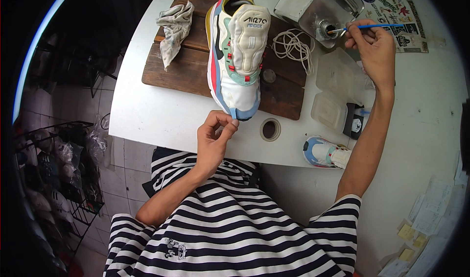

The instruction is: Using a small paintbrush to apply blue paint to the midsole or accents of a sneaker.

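A white sneaker with blue, mint and red parts lies on a dark wooden board, its toe toward me. My left hand pinches a small light-blue flap at the toe tip between thumb and fingers. At the far right, my right hand holds a thin blue-handled brush. The brush's tip is at the open mouth of a metal can. How deep the bristles reach inside I cannot tell.
A crumpled cloth and coiled white laces lie on the board. Right of it are clear plastic containers and a second sneaker at the table's near edge. A round hole pierces the tabletop. A shoe rack stands at left.
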Available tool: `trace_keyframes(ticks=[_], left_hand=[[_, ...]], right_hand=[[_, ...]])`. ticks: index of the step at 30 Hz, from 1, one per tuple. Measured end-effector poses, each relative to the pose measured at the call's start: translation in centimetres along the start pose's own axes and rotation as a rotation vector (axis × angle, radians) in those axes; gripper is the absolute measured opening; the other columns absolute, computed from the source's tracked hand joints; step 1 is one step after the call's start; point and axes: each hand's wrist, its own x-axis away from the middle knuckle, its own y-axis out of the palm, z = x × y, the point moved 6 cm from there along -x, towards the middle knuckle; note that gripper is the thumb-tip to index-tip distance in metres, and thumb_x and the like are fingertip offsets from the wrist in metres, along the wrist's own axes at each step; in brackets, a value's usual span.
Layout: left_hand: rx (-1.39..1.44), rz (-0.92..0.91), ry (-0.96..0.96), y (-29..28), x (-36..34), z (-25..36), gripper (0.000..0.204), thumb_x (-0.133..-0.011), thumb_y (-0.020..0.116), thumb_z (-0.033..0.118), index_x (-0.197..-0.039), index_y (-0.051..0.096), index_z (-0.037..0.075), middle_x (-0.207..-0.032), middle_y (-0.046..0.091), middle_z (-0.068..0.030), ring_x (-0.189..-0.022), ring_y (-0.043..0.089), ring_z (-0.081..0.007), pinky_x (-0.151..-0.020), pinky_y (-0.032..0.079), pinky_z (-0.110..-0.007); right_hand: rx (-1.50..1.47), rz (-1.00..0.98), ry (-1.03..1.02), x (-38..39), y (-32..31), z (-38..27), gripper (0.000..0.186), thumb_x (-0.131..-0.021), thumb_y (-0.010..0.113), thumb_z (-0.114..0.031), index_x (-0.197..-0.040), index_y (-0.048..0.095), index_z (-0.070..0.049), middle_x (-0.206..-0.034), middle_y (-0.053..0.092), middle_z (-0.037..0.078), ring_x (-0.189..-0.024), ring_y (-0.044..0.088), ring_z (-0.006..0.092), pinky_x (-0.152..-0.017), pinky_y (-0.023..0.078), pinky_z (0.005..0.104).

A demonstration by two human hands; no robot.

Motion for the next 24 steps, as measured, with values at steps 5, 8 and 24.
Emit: trace_keyframes(ticks=[5, 8, 24], left_hand=[[-0.002, 0.005, 0.016, -0.1, 0.1, 0.1, 0.011, -0.100, 0.067, 0.014, -0.095, 0.065, 0.004, -0.092, 0.059, 0.0001, -0.085, 0.056, -0.0083, -0.075, 0.044, -0.024], [0.000, -0.006, 0.004, 0.2, 0.0, 0.2, 0.012, -0.101, 0.067, 0.014, -0.095, 0.065, 0.004, -0.092, 0.059, 0.0002, -0.085, 0.056, -0.0082, -0.075, 0.044, -0.024], [0.035, 0.004, 0.028, -0.1, 0.3, 0.2, 0.008, -0.099, 0.068, 0.011, -0.096, 0.065, 0.004, -0.095, 0.059, 0.0006, -0.086, 0.056, -0.0074, -0.075, 0.044, -0.024]], right_hand=[[-0.012, -0.040, -0.003, -0.3, 0.7, 0.4, 0.017, -0.096, 0.072, -0.014, -0.099, 0.071, 0.003, -0.079, 0.070, 0.004, -0.068, 0.065, 0.0063, -0.063, 0.052, 0.0217], [-0.006, -0.034, 0.007, 0.0, 0.1, 0.4, 0.018, -0.096, 0.072, -0.015, -0.099, 0.071, 0.003, -0.080, 0.070, 0.004, -0.068, 0.065, 0.0065, -0.062, 0.052, 0.0217], [-0.311, 0.089, -0.078, 8.0, 1.2, -4.9, 0.016, -0.096, 0.069, -0.007, -0.105, 0.068, 0.007, -0.091, 0.072, 0.015, -0.077, 0.069, 0.0171, -0.070, 0.055, 0.0279]])
